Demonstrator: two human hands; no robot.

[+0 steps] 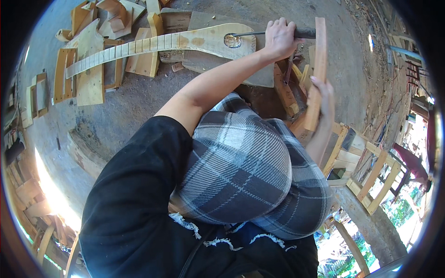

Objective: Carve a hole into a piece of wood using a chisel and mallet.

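Observation:
My left hand (280,40) is wrapped around a gouge or chisel (250,34), with its dark handle pointing right. Its metal tip reaches a rough round hollow (232,40) cut into the wide end of a long pale wooden piece (176,41). That piece looks like a stringed instrument's neck and body, with cross lines along the narrow part. In my right hand (326,98), slightly blurred, is a flat wooden bar (317,69), gripped near its lower end. The bar's upper part is at the butt of the handle; I cannot tell whether they touch.
The wide end lies over a flat board (204,62); wooden frames (63,76) and offcuts (116,18) sit at the far left. My knees in plaid cloth (241,162) are in front. A wooden frame (371,171) stands at right, and a curved block (85,153) lies on the left floor.

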